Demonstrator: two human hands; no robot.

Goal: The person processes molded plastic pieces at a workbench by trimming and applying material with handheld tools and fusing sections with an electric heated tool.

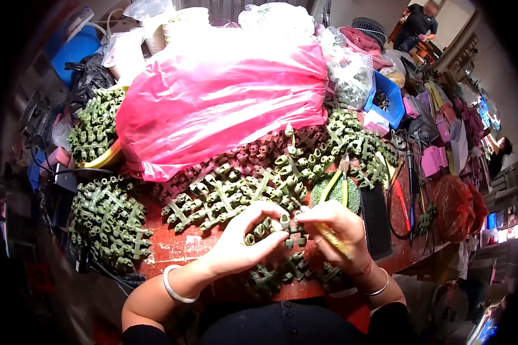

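Observation:
My left hand (253,230) is closed around a green branched piece (285,221) with small hollow, cup-like ends. In my right hand (339,230) is a slim yellow-handled tool (332,240); its tip is hidden by my fingers near the same piece. Both hands meet over the front of the red worktable (175,244). More green branched pieces (296,265) lie just below my hands, partly under my wrists. Beyond them a heap of similar pieces (230,192) spreads out. Yellow-handled pliers (336,183) rest on a round green pad (351,198) to the right.
A large pink plastic bag (224,98) covers the back of the heap. Another pile of green pieces (109,224) stands at left. On the right are a dark flat slab (376,227), a red-handled tool (401,204) and a blue bin (388,98). A person (417,26) stands far back.

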